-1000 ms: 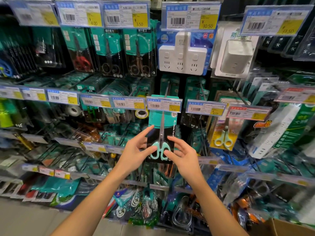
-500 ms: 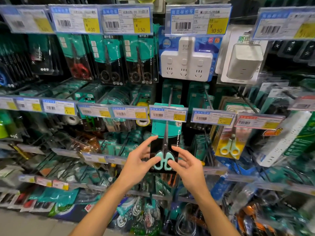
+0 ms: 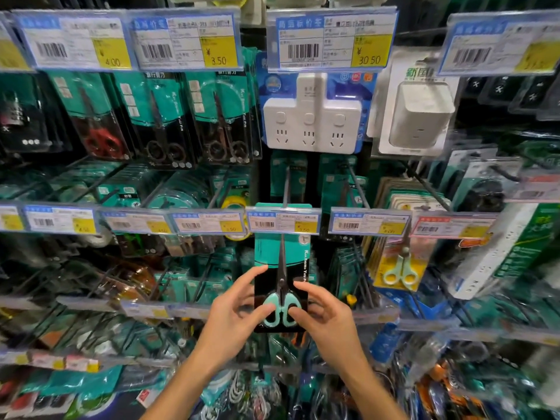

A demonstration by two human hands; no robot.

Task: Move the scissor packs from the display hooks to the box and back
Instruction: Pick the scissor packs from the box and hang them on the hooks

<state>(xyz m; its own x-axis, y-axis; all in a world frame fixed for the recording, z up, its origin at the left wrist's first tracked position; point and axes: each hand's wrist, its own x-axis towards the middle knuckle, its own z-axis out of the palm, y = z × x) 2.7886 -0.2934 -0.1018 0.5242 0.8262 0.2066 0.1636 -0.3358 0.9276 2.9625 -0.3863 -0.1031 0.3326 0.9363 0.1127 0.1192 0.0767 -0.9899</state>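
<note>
Head view: left hand (image 3: pixel 233 322) and right hand (image 3: pixel 328 321) each pinch the lower edges of the hanging scissor pack (image 3: pixel 281 268).

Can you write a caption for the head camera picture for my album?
Both hands, left and right, hold a mint-handled scissor pack at its hook.

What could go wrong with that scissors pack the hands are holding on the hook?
Both the left hand and the right hand pinch only the bottom of the mint-handled scissor pack. Its top sits behind the price tag, so it might snag there. The neighbouring yellow scissor pack hangs close and could get knocked.
</note>
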